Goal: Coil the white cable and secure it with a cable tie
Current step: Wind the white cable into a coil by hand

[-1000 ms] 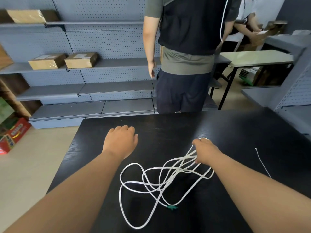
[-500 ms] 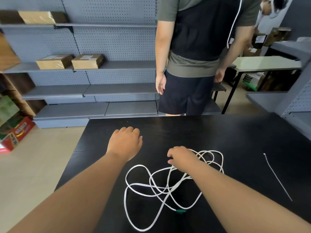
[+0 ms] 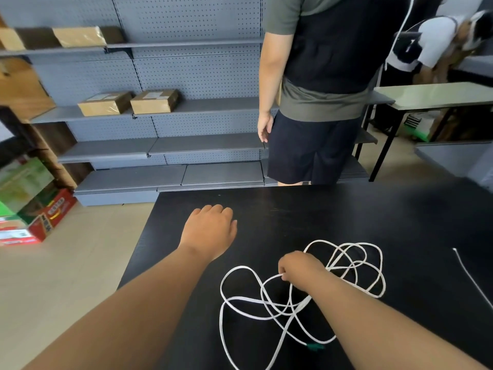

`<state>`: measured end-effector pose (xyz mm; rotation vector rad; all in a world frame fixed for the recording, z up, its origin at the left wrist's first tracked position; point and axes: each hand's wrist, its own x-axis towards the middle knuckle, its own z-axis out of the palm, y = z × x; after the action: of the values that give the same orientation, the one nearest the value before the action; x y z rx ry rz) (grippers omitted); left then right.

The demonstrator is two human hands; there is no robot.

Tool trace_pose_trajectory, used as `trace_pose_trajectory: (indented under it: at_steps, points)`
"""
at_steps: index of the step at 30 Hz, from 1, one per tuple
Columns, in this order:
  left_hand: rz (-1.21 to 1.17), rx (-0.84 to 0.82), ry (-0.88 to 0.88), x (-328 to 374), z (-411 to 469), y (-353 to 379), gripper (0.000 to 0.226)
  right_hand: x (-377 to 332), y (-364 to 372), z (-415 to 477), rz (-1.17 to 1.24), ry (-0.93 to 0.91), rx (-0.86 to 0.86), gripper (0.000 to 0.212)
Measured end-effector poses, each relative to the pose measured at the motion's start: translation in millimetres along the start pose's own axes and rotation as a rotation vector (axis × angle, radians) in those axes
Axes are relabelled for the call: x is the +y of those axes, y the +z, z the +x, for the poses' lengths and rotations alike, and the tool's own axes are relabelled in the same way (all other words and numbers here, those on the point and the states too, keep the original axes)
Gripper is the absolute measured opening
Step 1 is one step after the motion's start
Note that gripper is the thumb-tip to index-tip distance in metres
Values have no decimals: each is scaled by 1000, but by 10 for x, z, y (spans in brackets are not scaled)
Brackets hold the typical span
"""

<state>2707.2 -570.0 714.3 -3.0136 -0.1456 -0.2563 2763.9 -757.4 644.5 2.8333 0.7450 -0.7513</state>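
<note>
The white cable [image 3: 241, 300] lies in loose tangled loops on the black table [image 3: 306, 214], with a green end [image 3: 314, 346] near the front. My right hand [image 3: 300, 268] sits over the middle of the tangle, fingers pinched on a strand of the cable. My left hand [image 3: 209, 229] rests palm down on the table to the left, apart from the cable, fingers slightly curled and holding nothing. A thin white cable tie [image 3: 470, 275] lies alone on the table at the far right.
A person in dark shorts [image 3: 312, 145] stands right behind the table's far edge. Grey shelves [image 3: 165, 148] with cardboard boxes [image 3: 153, 101] run behind. Colourful cartons [image 3: 29, 206] sit on the floor at left. Another person bends over a table [image 3: 432, 96] at back right.
My right hand has come back left across the cable, from its right end to the middle, and now pinches a strand. The loops have shifted right. My left hand stayed put.
</note>
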Motion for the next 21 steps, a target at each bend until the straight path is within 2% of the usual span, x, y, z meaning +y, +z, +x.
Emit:
trace_pose_trajectory:
  at_steps: [5,13,21]
  points:
    - [-21,34,18,49,87,-109,34,96,-412,-106,212,-11,74,24]
    - [-153,132,57,242,305,-521,32,358,-1169,-523,644,-112,505,16]
    - [-739,146,24,492,495,-949,37,581,-1724,-918,995,-155,803,10]
